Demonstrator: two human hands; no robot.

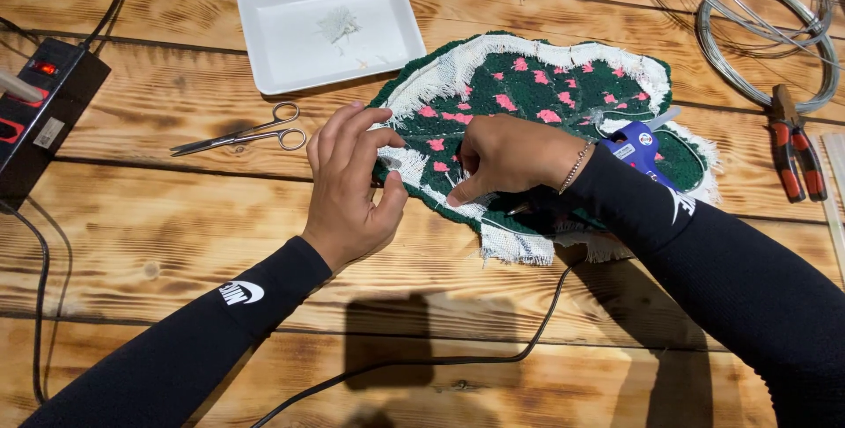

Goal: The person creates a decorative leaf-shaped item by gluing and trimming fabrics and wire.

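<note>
Dark green tufted rug piece with pink spots and a frayed white cloth border (537, 84), lying flat on the scorched plank wooden table (158, 243), roughly at its middle. Left hand (352, 181) at the rug's near-left edge, fingers curled loosely and a little apart, fingertips and thumb pinching the white border there. Right hand (510, 157) resting on the rug just beside the left one, fingers bent under, thumb pressed down on the near border; possibly something small under the palm, too hidden to tell. Blue hot-glue gun (641, 148) lying on the rug's right part, behind the right wrist, its black cord (440, 359) trailing off the rug's near edge across the table. Steel scissors (242, 136) left of the rug, apart from it. White rectangular plastic tray (299, 58) beyond the rug's upper-left corner, holding a tuft of white threads. Black power strip with a red lit switch (44, 102) far left of the rug. Red-handled pliers (797, 151) and a coil of grey wire (766, 40) to the rug's right.
</note>
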